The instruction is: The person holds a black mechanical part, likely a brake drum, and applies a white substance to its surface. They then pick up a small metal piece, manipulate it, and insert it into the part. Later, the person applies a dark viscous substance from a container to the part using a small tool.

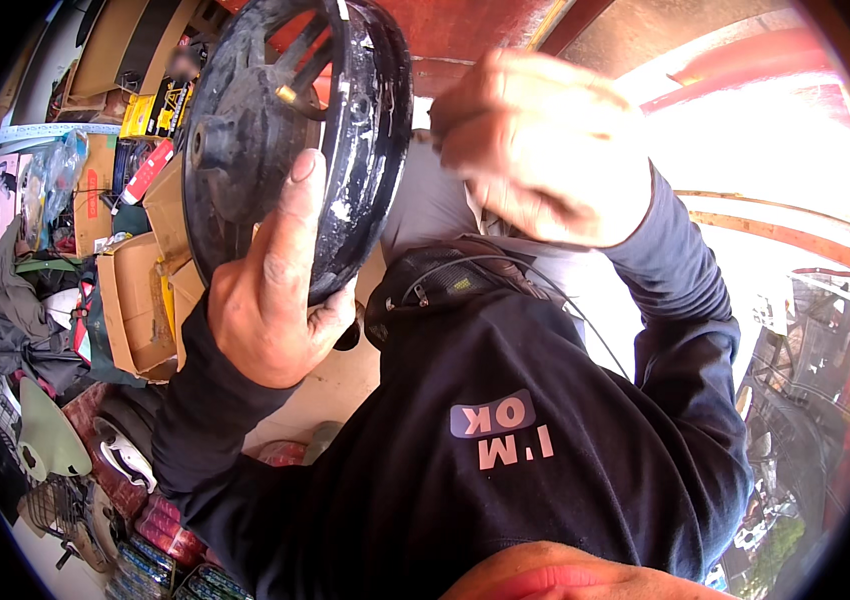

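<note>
Black and scuffed, the wheel [295,140] is held up before the chest, the left hand [270,300] clamped on its lower rim. The right hand [545,150] is blurred beside it; its grip I cannot tell. Held one-handed, the wheel may slip and fall onto the boxes [140,300].

Black scuffed wheel [295,130] — navy sweatshirt [505,450] — brown cardboard boxes [135,300].

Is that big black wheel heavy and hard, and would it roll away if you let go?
The black wheel looks rigid: its spokes and rim keep their shape under the left hand. It is probably fairly heavy for its size, as it seems to be scuffed metal. Being round, it would likely roll if set on edge. The right hand is blurred beside it.
</note>
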Action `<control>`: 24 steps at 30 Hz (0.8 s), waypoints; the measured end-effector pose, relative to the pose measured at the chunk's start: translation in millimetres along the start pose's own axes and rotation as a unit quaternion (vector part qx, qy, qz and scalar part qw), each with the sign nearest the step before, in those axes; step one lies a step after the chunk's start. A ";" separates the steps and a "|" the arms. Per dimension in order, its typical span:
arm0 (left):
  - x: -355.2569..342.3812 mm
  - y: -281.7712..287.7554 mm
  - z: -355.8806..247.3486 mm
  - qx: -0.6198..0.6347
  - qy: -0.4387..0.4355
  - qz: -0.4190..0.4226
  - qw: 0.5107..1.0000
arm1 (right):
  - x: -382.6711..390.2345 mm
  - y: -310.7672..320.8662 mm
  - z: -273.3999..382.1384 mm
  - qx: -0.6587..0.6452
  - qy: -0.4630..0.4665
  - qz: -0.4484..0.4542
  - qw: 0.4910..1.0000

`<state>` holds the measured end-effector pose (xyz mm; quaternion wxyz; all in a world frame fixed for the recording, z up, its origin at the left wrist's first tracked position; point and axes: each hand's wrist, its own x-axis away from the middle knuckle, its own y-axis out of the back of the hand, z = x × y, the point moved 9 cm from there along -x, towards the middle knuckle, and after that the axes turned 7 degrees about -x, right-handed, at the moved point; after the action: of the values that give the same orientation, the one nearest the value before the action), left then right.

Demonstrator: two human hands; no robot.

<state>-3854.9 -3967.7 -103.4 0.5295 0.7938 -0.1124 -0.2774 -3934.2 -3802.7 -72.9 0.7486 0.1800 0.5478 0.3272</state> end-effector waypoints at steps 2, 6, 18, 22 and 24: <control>1.3 1.2 -0.6 -0.006 -0.011 -0.016 1.000 | -6.0 5.2 -4.3 0.022 -0.019 -0.001 1.000; 1.6 1.2 -0.3 0.000 -0.010 -0.018 1.000 | 0.2 3.8 -5.7 0.025 -0.005 -0.031 0.999; -1.0 0.7 -0.4 0.005 -0.015 -0.012 1.000 | -3.2 0.2 -0.5 -0.024 0.015 -0.017 0.999; 0.2 0.4 1.0 0.017 0.001 -0.001 1.000 | -4.0 8.5 -3.5 0.014 0.000 -0.046 0.999; 0.2 0.5 1.0 0.015 0.001 -0.002 1.000 | -7.3 14.2 -2.7 0.036 -0.006 -0.062 0.997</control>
<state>-3855.3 -3968.8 -103.2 0.5169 0.8024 -0.1144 -0.2756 -3942.3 -3797.7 -59.8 0.7635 0.1744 0.5650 0.2596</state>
